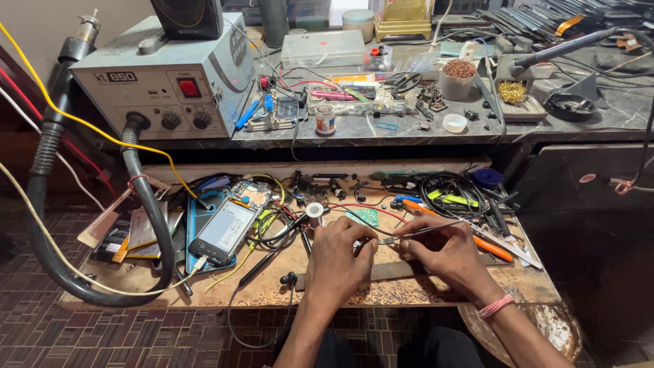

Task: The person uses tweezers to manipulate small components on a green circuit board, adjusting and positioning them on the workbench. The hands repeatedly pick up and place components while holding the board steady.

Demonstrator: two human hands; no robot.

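Worn wooden shelf [409,289], cluttered stone bench [381,133]

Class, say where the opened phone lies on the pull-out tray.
The opened phone lies on the left part of the wooden tray, left of the left hand, beside the black hose.

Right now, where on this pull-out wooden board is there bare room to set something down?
Bare wood shows along the front edge, between the black hose and the left hand, crossed only by thin wires. A smaller patch lies right of the right hand, near the board's corner. The back, around the opened phone and tools, is crowded.
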